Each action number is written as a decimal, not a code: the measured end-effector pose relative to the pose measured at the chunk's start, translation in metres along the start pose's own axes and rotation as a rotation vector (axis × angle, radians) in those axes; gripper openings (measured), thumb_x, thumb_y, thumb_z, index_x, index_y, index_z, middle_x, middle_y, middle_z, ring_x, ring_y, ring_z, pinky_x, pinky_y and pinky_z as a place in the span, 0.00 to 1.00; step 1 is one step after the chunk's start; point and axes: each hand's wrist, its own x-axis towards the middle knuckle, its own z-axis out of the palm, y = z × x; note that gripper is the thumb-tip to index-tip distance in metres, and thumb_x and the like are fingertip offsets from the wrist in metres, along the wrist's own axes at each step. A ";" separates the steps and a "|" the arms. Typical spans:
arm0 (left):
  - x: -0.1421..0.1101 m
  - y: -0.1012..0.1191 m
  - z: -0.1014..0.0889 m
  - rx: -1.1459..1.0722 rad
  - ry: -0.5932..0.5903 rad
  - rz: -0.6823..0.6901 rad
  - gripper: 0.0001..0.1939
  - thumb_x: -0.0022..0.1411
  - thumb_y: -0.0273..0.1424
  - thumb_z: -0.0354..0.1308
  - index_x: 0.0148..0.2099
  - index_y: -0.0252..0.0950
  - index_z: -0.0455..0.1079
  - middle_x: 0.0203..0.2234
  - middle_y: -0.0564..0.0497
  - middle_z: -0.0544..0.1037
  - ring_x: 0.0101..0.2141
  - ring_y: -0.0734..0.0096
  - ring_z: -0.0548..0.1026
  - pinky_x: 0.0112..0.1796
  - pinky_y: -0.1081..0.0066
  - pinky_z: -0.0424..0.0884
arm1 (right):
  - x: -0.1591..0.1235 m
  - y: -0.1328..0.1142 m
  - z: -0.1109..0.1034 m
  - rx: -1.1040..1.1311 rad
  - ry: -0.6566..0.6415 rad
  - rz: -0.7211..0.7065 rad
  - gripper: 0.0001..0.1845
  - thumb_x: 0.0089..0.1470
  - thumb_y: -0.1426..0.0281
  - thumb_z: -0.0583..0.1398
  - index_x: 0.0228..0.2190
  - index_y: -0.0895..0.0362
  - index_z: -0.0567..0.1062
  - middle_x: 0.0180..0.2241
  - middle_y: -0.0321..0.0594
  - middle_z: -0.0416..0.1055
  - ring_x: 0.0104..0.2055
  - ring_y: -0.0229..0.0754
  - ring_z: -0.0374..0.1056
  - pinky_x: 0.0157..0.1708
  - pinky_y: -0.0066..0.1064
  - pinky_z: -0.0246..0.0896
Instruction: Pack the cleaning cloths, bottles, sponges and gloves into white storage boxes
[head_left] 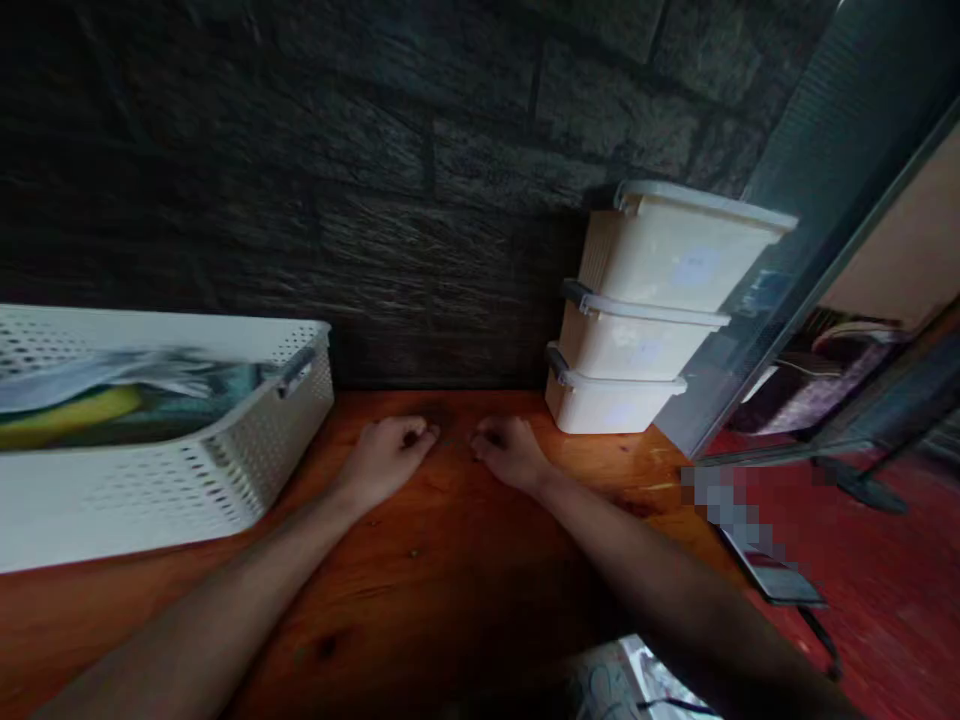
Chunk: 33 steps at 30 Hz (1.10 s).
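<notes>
My left hand [388, 455] rests on the wooden table [420, 560], its fingers curled in so that thumb and forefinger close into a small ring. Across a short gap, my right hand [511, 450] is curled in much the same way. Nothing shows inside either fist, and the two hands do not touch each other. To the left of my left hand stands a white perforated basket [277, 430]. Three lidded storage boxes [622, 340] are stacked just beyond my right hand.
A yellow item [75, 415] and cloth-like things [150, 375] fill the basket. Behind the table rises a dark stone-patterned wall [427, 200]. A box with a cord [611, 680] sits at the near edge. On the right lie a flat device [780, 575] and a red floor [885, 570].
</notes>
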 end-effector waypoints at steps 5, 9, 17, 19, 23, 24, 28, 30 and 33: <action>0.002 -0.002 0.001 -0.038 -0.014 -0.003 0.19 0.65 0.41 0.50 0.24 0.38 0.63 0.19 0.56 0.66 0.25 0.70 0.65 0.30 0.69 0.54 | 0.001 -0.002 0.000 -0.027 -0.019 0.005 0.15 0.61 0.67 0.57 0.24 0.57 0.75 0.21 0.32 0.69 0.25 0.34 0.63 0.26 0.27 0.51; 0.002 -0.007 0.007 -0.013 -0.034 -0.012 0.22 0.66 0.43 0.49 0.23 0.38 0.59 0.18 0.56 0.62 0.24 0.70 0.64 0.29 0.70 0.54 | 0.003 -0.002 0.002 0.012 0.012 -0.002 0.17 0.61 0.66 0.57 0.22 0.56 0.74 0.20 0.32 0.69 0.24 0.33 0.63 0.26 0.27 0.49; 0.002 -0.020 0.011 -0.029 -0.103 -0.004 0.22 0.66 0.44 0.49 0.23 0.38 0.59 0.19 0.56 0.62 0.25 0.70 0.64 0.28 0.70 0.55 | 0.004 -0.003 0.002 0.019 0.072 0.023 0.21 0.59 0.64 0.59 0.16 0.56 0.67 0.16 0.30 0.59 0.21 0.32 0.57 0.24 0.29 0.44; 0.002 -0.021 0.011 -0.053 -0.107 0.003 0.22 0.66 0.45 0.49 0.23 0.37 0.60 0.20 0.56 0.62 0.25 0.70 0.64 0.28 0.70 0.55 | 0.004 -0.004 0.001 0.004 0.068 0.028 0.21 0.59 0.64 0.59 0.16 0.56 0.66 0.16 0.30 0.58 0.21 0.32 0.56 0.24 0.29 0.44; 0.002 -0.022 0.012 -0.083 -0.097 0.010 0.23 0.67 0.45 0.50 0.23 0.37 0.60 0.20 0.56 0.61 0.25 0.70 0.63 0.28 0.70 0.54 | 0.002 -0.004 0.001 -0.008 0.051 0.029 0.22 0.59 0.65 0.58 0.15 0.56 0.66 0.16 0.30 0.58 0.21 0.32 0.56 0.24 0.29 0.44; 0.002 -0.022 0.012 -0.085 -0.094 0.011 0.23 0.67 0.45 0.50 0.23 0.37 0.59 0.20 0.56 0.60 0.25 0.70 0.63 0.28 0.70 0.54 | 0.002 -0.004 0.001 -0.006 0.050 0.028 0.21 0.59 0.65 0.58 0.16 0.56 0.66 0.16 0.30 0.58 0.21 0.32 0.57 0.24 0.29 0.44; 0.002 -0.021 0.013 -0.092 -0.097 0.032 0.23 0.68 0.45 0.50 0.23 0.38 0.58 0.20 0.57 0.59 0.25 0.71 0.62 0.28 0.71 0.54 | 0.003 -0.004 0.002 0.008 0.069 0.030 0.16 0.58 0.68 0.59 0.20 0.56 0.72 0.19 0.31 0.65 0.23 0.33 0.62 0.26 0.28 0.48; 0.001 -0.019 0.014 -0.099 -0.105 0.048 0.23 0.68 0.44 0.50 0.23 0.38 0.56 0.20 0.57 0.58 0.25 0.72 0.62 0.28 0.71 0.54 | 0.004 -0.004 0.002 0.020 0.077 0.036 0.12 0.58 0.69 0.59 0.24 0.56 0.76 0.22 0.33 0.71 0.25 0.34 0.65 0.28 0.27 0.52; 0.001 -0.016 0.015 -0.113 -0.116 0.068 0.23 0.68 0.43 0.51 0.23 0.38 0.56 0.20 0.57 0.59 0.25 0.72 0.62 0.28 0.71 0.55 | 0.004 -0.003 0.002 0.044 0.076 0.037 0.08 0.58 0.71 0.59 0.31 0.56 0.78 0.28 0.35 0.76 0.30 0.35 0.70 0.31 0.25 0.58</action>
